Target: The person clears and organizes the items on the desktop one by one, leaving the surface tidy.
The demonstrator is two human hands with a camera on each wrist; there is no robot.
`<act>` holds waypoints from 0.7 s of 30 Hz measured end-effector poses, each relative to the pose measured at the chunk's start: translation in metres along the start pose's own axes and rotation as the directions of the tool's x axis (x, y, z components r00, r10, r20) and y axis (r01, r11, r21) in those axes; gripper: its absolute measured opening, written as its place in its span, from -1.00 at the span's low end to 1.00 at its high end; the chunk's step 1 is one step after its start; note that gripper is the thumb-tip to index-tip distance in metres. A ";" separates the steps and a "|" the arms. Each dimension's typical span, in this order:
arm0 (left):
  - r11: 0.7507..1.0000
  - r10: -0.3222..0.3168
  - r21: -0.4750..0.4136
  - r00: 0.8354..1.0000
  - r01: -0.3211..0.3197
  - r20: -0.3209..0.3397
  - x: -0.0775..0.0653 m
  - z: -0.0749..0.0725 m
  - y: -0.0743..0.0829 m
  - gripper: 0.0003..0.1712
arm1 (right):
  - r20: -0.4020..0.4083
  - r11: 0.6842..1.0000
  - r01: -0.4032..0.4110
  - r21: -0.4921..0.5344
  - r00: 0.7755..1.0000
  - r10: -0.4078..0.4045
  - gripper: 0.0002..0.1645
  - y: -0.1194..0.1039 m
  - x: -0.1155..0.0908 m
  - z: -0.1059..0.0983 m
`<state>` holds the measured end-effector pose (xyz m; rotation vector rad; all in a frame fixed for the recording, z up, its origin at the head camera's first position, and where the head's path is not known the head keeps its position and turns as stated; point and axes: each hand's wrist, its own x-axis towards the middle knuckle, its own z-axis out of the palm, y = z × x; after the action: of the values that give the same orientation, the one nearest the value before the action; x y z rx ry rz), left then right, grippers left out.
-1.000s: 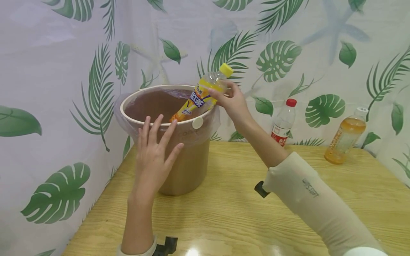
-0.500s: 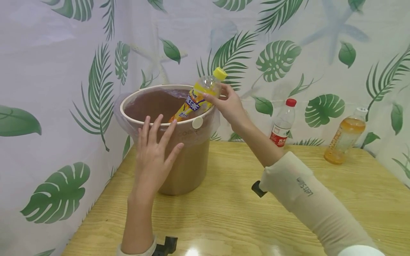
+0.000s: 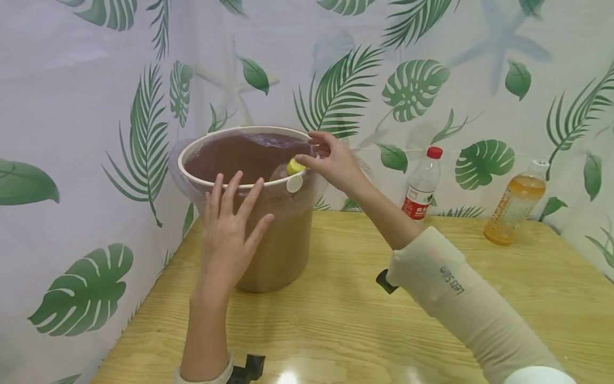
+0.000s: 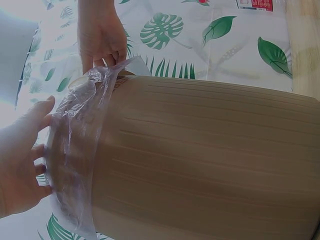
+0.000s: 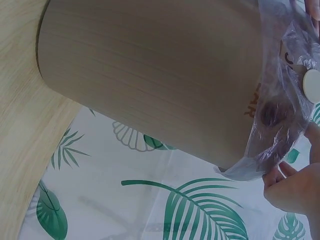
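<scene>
A brown bin (image 3: 280,250) with a pale rim, lined with a thin clear plastic bag (image 4: 75,160), stands on the table. Inside its right side is a plastic drink bottle (image 3: 296,166); only its yellow cap and a bit of its clear shoulder show above the rim. My right hand (image 3: 336,162) is over the right rim, thumb beside the cap and fingers spread from it, not closed round the bottle. At the front rim, my left hand (image 3: 227,234) rests its spread, straight fingers against the bagged edge. The bin wall hides the rest of the bottle.
Behind my right forearm stands a clear bottle with a red cap (image 3: 422,184). Farther right is a white-capped bottle of orange drink (image 3: 515,202). A leaf-patterned cloth (image 3: 417,90) hangs behind the wooden table (image 3: 360,320).
The yellow-capped bottle has gone down into the bin, out of my right hand's grip. My right hand has dropped slightly left toward the rim. The left hand has stayed put.
</scene>
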<state>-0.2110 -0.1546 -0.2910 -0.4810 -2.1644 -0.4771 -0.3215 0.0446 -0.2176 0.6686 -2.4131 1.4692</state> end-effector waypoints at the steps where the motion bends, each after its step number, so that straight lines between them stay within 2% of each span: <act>1: 1.000 0.000 -0.002 1.000 0.000 -0.001 0.000 0.000 0.000 -0.38 | 0.002 1.000 0.004 -0.005 1.000 -0.004 -0.24 0.000 0.000 0.000; 12: 1.000 0.007 -0.010 1.000 -0.007 -0.016 0.001 0.001 0.000 -0.32 | -0.016 0.999 0.021 0.041 1.000 -0.021 -0.26 -0.001 -0.002 -0.003; 21: 1.000 0.000 -0.011 1.000 -0.001 -0.017 0.000 0.002 0.000 -0.33 | -0.039 0.996 0.060 0.071 0.998 -0.058 -0.32 0.004 -0.010 -0.019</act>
<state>-0.2121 -0.1538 -0.2916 -0.4821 -2.1467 -0.4912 -0.3158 0.0655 -0.2161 0.7158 -2.3022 1.5376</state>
